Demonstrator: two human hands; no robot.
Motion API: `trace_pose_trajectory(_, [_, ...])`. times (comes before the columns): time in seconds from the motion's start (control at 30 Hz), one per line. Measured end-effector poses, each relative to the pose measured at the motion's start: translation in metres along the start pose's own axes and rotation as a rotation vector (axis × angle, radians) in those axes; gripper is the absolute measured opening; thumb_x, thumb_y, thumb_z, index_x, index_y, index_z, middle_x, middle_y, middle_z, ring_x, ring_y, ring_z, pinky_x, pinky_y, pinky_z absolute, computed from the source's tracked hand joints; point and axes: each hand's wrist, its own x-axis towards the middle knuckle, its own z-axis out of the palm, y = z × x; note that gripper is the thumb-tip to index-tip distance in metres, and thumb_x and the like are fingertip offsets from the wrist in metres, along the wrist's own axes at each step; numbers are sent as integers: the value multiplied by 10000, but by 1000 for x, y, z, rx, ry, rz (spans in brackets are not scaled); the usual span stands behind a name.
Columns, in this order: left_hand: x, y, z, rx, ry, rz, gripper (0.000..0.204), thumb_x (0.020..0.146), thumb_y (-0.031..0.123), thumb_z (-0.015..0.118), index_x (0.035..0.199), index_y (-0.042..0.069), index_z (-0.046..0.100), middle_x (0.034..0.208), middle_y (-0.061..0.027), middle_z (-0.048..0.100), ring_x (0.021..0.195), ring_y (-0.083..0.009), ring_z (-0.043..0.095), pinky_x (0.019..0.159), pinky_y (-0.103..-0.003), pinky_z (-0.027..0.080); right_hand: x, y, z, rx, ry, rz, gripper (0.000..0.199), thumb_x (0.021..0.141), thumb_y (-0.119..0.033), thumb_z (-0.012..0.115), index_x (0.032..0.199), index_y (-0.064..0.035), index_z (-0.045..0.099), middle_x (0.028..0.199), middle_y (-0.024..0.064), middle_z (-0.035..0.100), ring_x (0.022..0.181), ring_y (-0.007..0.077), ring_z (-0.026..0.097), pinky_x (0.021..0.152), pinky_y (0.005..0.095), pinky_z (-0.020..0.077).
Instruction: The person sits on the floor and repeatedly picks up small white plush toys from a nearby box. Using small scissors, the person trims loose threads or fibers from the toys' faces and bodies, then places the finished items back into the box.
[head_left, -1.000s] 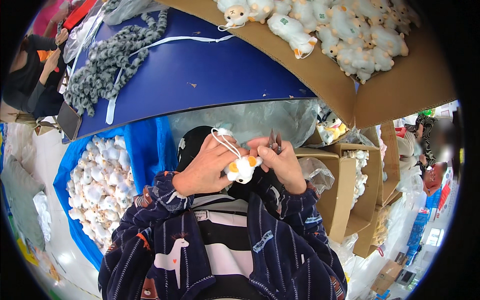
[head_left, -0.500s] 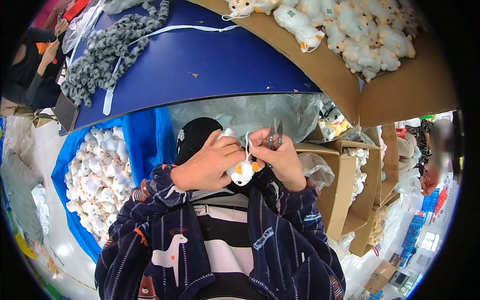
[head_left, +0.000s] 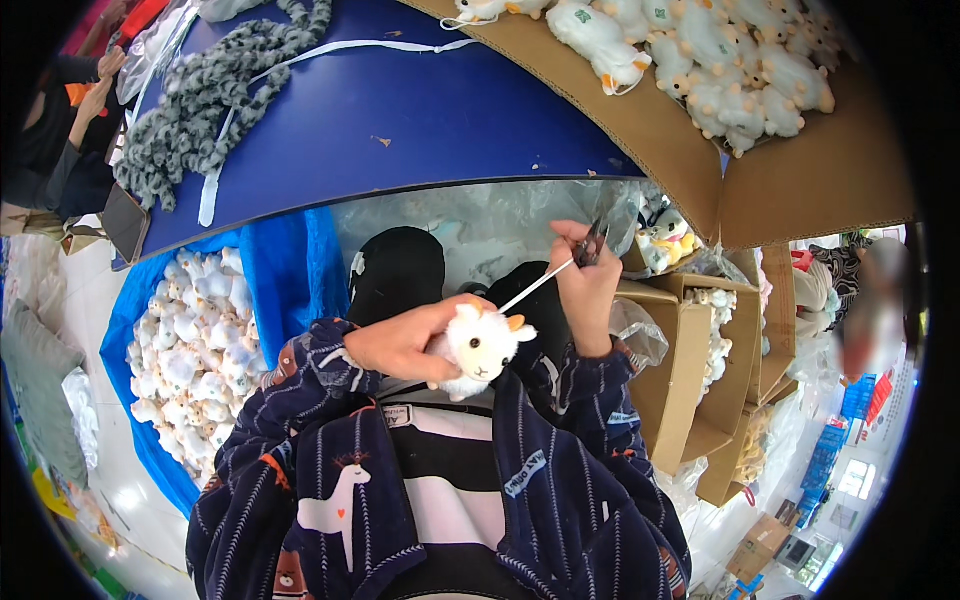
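A small white plush sheep with orange horns sits in my left hand, its face turned up and its body wrapped by my fingers. From the top of its head a white cord runs taut up to my right hand. That hand is closed on the cord's end and also carries dark thread snips, whose blades point up past the fingers. Both hands are above my lap, short of the table's near edge.
The blue table holds grey fluffy trim and a cardboard box of white plush toys. A blue sack of plush toys stands at left. Open cartons are at right. A co-worker's hands show at far left.
My right hand has moved up and right, away from the plush sheep, stretching its cord. The sheep has turned face up in my left hand.
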Motion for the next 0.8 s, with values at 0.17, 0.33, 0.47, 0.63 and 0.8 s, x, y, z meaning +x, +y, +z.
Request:
trace_pose_trajectory(0.17, [8,-8,33,155,334,13,561,769,127,717,1238,-1,439,1099,-62,577,975,-108,546,865,-271,442,15,30,-4,-273,110,-24,150,797,-103,636,890,15,641,578,-15,478,546,44,411,497,218,363])
trace_pose_trajectory(0.33, [2,1,35,152,382,19,549,792,109,693,1253,-14,422,1106,-65,579,987,-111,549,870,-272,445,14,50,-1,-289,34,11,157,783,-116,667,832,27,626,556,-24,460,525,48,397,478,225,344])
trace_pose_trajectory(0.47, [4,1,25,135,496,145,490,807,128,691,1215,-7,456,1059,-48,584,965,-101,551,841,-265,453,16,34,-14,-115,-347,381,224,789,-207,687,821,8,633,602,-35,500,518,47,435,461,211,342])
trace_pose_trajectory(0.63, [7,13,4,65,568,125,587,801,128,699,1278,1,380,1133,-57,540,1033,-115,521,889,-276,431,-2,19,-41,401,-430,385,363,806,-212,656,1031,60,570,708,15,506,532,72,446,457,198,356])
trace_pose_trajectory(0.8, [13,10,12,62,475,116,589,816,109,666,1306,8,355,1139,-71,539,1045,-134,523,893,-291,433,-20,-14,7,379,-398,389,292,856,-161,619,1069,34,577,733,21,564,534,64,469,478,194,364])
